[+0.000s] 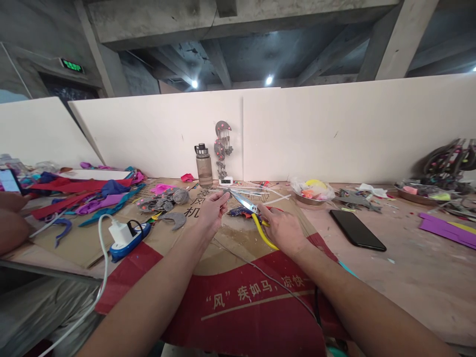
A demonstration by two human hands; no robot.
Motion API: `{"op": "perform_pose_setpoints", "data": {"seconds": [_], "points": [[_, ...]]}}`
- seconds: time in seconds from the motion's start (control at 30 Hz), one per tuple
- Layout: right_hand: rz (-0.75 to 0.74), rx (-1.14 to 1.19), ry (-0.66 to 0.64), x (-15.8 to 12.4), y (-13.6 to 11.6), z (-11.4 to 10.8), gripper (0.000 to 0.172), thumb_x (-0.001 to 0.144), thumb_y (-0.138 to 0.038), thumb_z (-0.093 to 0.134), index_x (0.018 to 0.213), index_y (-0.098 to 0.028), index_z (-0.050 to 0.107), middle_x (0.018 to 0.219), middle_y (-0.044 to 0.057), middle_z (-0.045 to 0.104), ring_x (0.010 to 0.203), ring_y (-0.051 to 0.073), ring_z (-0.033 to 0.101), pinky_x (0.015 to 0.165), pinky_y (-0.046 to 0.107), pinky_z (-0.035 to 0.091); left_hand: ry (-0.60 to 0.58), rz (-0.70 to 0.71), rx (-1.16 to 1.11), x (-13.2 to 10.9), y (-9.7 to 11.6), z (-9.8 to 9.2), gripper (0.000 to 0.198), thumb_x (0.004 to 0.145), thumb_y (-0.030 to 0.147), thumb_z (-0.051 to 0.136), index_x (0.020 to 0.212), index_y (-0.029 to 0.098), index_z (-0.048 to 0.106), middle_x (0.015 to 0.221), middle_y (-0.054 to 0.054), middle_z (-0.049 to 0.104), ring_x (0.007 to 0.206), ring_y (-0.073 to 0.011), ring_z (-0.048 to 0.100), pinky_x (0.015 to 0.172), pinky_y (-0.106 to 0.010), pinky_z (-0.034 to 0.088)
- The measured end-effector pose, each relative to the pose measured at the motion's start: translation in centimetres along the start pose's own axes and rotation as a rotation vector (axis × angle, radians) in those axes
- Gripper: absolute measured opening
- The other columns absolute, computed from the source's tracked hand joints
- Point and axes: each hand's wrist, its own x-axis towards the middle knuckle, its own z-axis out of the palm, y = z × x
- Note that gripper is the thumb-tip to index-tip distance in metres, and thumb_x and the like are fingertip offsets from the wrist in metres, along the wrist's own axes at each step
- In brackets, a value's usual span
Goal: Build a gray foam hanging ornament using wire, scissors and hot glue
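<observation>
My left hand (214, 210) is closed in a pinch, with a small dark grey piece (226, 191) at its fingertips; its kind is too small to make out. My right hand (284, 229) grips scissors (243, 201) with yellow handles, their blades pointing left at the pinched piece. Behind and below the scissors lies a dark blue and red bundle (240, 212), partly hidden. To the left of my left hand are a grey crescent-shaped felt piece (174, 220) and a heap of grey pieces with pink dots (156, 201).
A flattened cardboard box (238, 267) covers the table before me. Behind stand a water bottle (204, 168) and a grey hanging ornament (222, 144). A black phone (357, 230) lies right, a blue power strip (128, 245) left. Another person's arm (13, 218) shows at far left.
</observation>
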Motion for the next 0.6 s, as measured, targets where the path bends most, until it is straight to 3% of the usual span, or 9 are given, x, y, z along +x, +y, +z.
{"op": "perform_pose_setpoints", "data": {"seconds": [0.3,0.6], "points": [[0.035,0.130,0.012,-0.1,-0.1,0.8,0.037,0.091,-0.029,0.042,0.128,-0.029,0.049,0.106,0.006,0.070,0.081,0.020,0.066,0.059,0.026,0.034,0.004,-0.014,0.009,0.1,-0.1,-0.1,0.038,0.049,0.025,0.089,0.068,0.013,0.059,0.056,0.007,0.047,0.047,-0.0012,0.038,0.042,-0.016,0.027],[0.044,0.309,0.026,0.3,0.4,1.0,0.038,0.089,-0.024,0.048,0.126,-0.023,0.052,0.097,0.008,0.072,0.086,0.020,0.065,0.069,0.025,0.039,0.050,-0.021,-0.035,0.3,0.1,-0.3,0.034,0.054,0.022,0.086,0.071,0.013,0.058,0.063,0.004,0.056,0.048,-0.0018,0.044,0.043,-0.015,0.032]]}}
